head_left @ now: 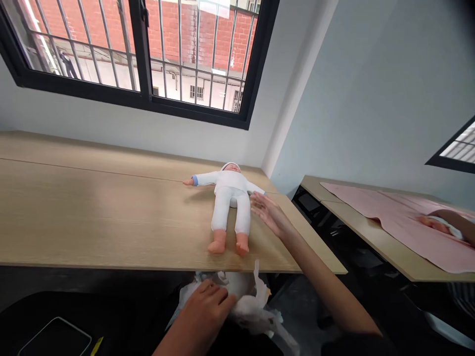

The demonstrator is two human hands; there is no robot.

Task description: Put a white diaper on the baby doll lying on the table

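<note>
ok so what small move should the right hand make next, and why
Perhaps bring the right hand gently in to the doll: it is open beside the doll's leg, while the left hand is lower down, at the plastic bag.

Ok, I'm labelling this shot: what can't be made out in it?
Head view:
One hand of the baby doll: hidden behind the right hand.
Contents of the plastic bag: obscured by folds and the left hand.
Dark-screened device: cut off by the bottom edge; phone or tablet, unclear.
Pinkish shape on the pink cloth: blurred, partly covered by the co-worker's arm.
</note>
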